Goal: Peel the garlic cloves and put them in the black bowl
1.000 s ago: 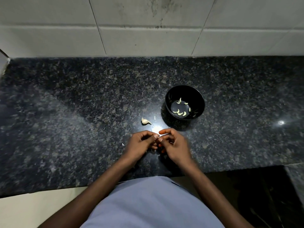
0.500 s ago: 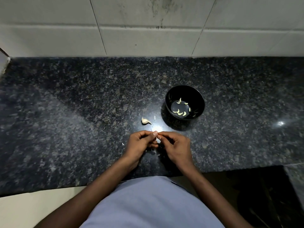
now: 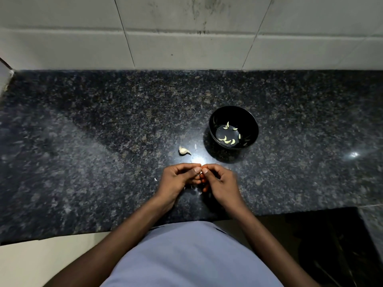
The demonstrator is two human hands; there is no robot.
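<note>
My left hand (image 3: 177,179) and my right hand (image 3: 220,182) meet fingertip to fingertip low over the dark granite counter (image 3: 83,162). Both pinch a small garlic clove (image 3: 200,171), which the fingers almost wholly hide. The black bowl (image 3: 215,121) stands just beyond my right hand and holds several peeled pale cloves (image 3: 227,140). An unpeeled piece of garlic (image 3: 183,151) lies on the counter to the left of the bowl, beyond my left hand.
Small flakes of garlic skin (image 3: 195,146) lie on the counter near the bowl and around my hands. A tiled wall (image 3: 186,32) closes the back. The counter's front edge runs just below my wrists, with a dark gap at the lower right.
Both hands have stayed in the same spot, their fingertips working closer together on the clove. The bowl and the loose garlic have not moved.
</note>
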